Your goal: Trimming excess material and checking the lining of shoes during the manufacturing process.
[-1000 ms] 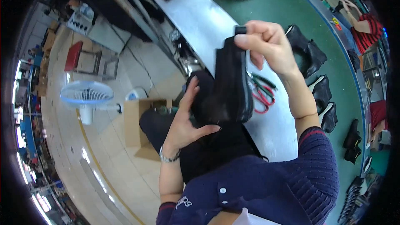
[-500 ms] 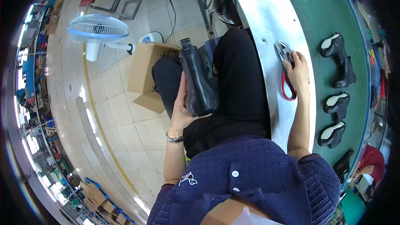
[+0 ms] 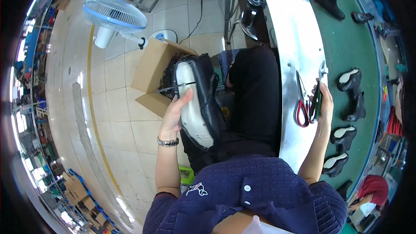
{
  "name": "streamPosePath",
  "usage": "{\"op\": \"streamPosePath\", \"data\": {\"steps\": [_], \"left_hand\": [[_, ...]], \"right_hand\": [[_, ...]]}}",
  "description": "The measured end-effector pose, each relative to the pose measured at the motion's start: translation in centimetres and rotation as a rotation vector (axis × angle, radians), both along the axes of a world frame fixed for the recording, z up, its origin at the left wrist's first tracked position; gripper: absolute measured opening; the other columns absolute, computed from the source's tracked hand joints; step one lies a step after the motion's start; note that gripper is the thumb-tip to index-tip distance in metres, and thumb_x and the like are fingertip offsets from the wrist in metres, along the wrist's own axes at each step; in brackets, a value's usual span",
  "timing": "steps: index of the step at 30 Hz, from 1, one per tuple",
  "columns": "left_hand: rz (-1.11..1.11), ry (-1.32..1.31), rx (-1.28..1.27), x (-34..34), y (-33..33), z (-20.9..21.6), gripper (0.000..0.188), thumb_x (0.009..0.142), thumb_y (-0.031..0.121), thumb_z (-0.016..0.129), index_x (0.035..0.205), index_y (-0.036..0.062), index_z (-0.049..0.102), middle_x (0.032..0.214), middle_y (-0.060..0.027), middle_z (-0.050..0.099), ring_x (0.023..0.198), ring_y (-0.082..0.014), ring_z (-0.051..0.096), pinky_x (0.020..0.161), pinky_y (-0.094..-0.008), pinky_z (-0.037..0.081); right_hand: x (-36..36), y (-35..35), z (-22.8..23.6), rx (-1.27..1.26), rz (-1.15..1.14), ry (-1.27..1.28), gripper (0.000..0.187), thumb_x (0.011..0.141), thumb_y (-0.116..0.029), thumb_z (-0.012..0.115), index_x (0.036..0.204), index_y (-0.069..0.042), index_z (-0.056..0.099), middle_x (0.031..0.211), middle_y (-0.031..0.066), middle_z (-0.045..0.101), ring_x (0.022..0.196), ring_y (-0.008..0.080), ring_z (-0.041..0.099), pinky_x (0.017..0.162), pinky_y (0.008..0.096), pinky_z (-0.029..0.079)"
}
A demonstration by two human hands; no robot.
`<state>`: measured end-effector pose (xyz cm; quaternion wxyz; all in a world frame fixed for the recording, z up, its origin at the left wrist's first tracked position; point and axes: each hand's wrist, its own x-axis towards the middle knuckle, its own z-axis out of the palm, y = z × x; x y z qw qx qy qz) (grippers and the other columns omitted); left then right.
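Left hand point(image 3: 174, 112): partly closed on the black boot point(image 3: 204, 102), gripping it by the edge of the sole, thumb laid flat over the pale underside point(image 3: 190, 119), other fingers mostly hidden behind. The boot is above the left thigh, just beside the cardboard box point(image 3: 147, 67); whether its lower end rests on the lap cannot be told. Probable reason for this hold: the underside is turned toward the wearer's eyes, and a grip at the edge leaves most of it uncovered. A thin dark strand point(image 3: 177, 86) crosses the underside near the thumb tip; what it is fixed to is unclear. Right hand point(image 3: 326, 102): closed around the dark-handled pliers point(image 3: 320, 95) at the far edge of the metal bench point(image 3: 297, 8), metal end pointing away from the body; how tightly it grips, and whether the tool touches the bench, cannot be judged. Red-handled scissors point(image 3: 302, 112) lie on the bench just beside that hand, likely kept there for easy reach. Pose: left forearm rises nearly straight from the lower edge, metal band at the wrist; right elbow is bent outward, forearm slanting up along the bench, hand upright with the thumb side inward.
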<state>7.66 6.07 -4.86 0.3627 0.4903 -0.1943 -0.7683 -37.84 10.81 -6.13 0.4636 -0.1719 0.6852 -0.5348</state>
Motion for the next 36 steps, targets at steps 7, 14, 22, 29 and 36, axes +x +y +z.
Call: {"op": "streamPosePath", "data": {"steps": [7,14,22,29,36], "left_hand": [[-0.173,-0.153,-0.096,-2.7,-2.4,1.7,0.074,0.093,0.042,0.062,0.145,0.0001,0.031,0.131,-0.0113,0.053,0.115,-0.0195,0.054,0.1,-0.031,0.041],[-0.21,-0.516,-0.491,-3.3,-3.4,1.8,0.063,0.095,0.03,0.055,0.144,-0.001,0.034,0.139,-0.025,0.045,0.128,-0.0335,0.047,0.105,-0.0353,0.036],[0.099,-0.751,-0.843,-4.7,-5.9,1.9,0.033,0.087,0.013,0.064,0.115,-0.0033,0.06,0.111,-0.0173,0.064,0.099,-0.0318,0.064,0.087,-0.0355,0.049],[0.167,-0.971,-0.995,-4.8,-5.8,1.7,0.022,0.089,0.007,0.062,0.107,-0.0026,0.066,0.099,-0.0167,0.069,0.086,-0.03,0.067,0.078,-0.0339,0.052],[0.252,-1.108,-1.144,-5.6,-5.3,1.1,0.021,0.088,0.002,0.062,0.108,-0.0011,0.068,0.098,-0.0178,0.07,0.085,-0.0285,0.069,0.075,-0.0332,0.054]], "right_hand": [[9.7,-2.7,7.0,0.062,0.456,-0.356,0.061,0.087,-0.015,0.067,0.14,-0.002,0.039,0.096,0.0153,0.068,0.064,0.0117,0.06,0.044,0.0167,0.037],[18.2,-8.1,12.3,0.224,1.017,-0.294,0.075,0.089,-0.002,0.056,0.153,-0.012,0.02,0.107,0.0215,0.067,0.086,0.0238,0.068,0.061,0.0246,0.051],[20.5,-12.3,13.0,0.414,1.095,-0.34,0.068,0.1,-0.01,0.048,0.155,-0.019,0.007,0.115,0.0176,0.063,0.104,0.0259,0.064,0.088,0.0349,0.052],[21.0,-12.3,12.7,0.248,1.332,0.017,0.065,0.101,-0.008,0.046,0.154,-0.013,0.009,0.083,0.0044,0.054,0.073,0.0123,0.056,0.066,0.0296,0.051],[20.6,-10.6,11.2,0.089,1.362,0.294,0.063,0.099,-0.003,0.044,0.154,-0.011,0.013,0.073,0.0042,0.054,0.063,0.0109,0.054,0.062,0.028,0.049]]}}
